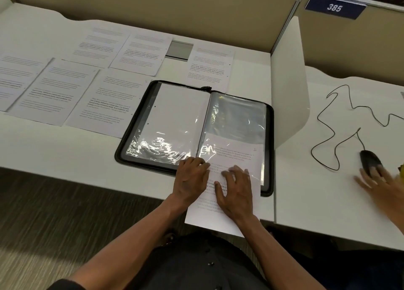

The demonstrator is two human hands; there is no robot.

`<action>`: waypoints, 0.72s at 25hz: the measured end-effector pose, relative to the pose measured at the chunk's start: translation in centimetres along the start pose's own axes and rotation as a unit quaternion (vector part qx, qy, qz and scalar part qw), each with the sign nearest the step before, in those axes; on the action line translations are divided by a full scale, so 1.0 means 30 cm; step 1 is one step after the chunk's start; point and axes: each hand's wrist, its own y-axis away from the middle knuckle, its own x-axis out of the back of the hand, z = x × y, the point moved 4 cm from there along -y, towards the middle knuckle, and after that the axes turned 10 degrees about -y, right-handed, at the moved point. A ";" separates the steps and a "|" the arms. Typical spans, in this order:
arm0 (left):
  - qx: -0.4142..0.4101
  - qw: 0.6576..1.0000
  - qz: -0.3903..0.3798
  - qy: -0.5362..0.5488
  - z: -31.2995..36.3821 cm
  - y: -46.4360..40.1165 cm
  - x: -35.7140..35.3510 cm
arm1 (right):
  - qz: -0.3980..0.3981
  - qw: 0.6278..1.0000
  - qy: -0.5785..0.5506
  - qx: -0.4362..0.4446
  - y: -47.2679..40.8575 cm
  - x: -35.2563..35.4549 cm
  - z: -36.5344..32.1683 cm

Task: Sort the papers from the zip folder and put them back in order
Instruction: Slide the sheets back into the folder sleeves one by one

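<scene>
Sheet half in the sleeve

Left hand (192, 178) pinches the sleeve (236, 119) edge; right hand (236, 191), fingers flat, presses the sheet (218, 219) just under them.

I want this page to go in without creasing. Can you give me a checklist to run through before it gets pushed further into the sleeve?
1. Sheet started in the right-hand clear sleeve: ok, its top is under the plastic and its lower part hangs over the desk edge.
2. Left hand at the sleeve mouth: ok.
3. Right hand flat on the sheet: ok, fingers spread.
4. Sleeve empty ahead of the sheet: ok, upper part looks clear.
5. Zip folder lying open flat: ok.
6. Correct page in sequence: cannot tell, text too small to read.
</scene>
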 end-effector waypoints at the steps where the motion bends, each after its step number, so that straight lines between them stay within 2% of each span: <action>1: -0.006 1.000 0.001 0.002 0.009 -0.006 -0.002 | -0.015 1.000 0.008 0.005 0.006 -0.005 0.004; 5: -0.017 1.000 -0.012 0.007 0.029 -0.030 -0.007 | -0.084 0.995 0.045 -0.018 -0.035 -0.034 0.025; 10: -0.001 0.999 -0.024 0.025 0.021 -0.031 -0.011 | -0.044 0.999 0.016 0.017 -0.014 -0.008 0.012; 13: -0.002 0.999 -0.027 0.030 0.022 -0.031 -0.013 | -0.124 0.991 0.046 -0.005 -0.009 -0.030 0.025; 15: -0.004 0.999 -0.023 0.034 0.026 -0.033 -0.013 | -0.144 0.989 0.039 -0.014 -0.035 -0.031 0.026; 16: -0.006 0.999 -0.021 0.034 0.027 -0.030 -0.013 | -0.134 0.991 0.023 -0.008 -0.041 -0.016 0.015; 18: -0.007 0.999 -0.019 0.034 0.025 -0.022 -0.018 | -0.048 0.998 -0.028 0.036 -0.031 0.045 -0.004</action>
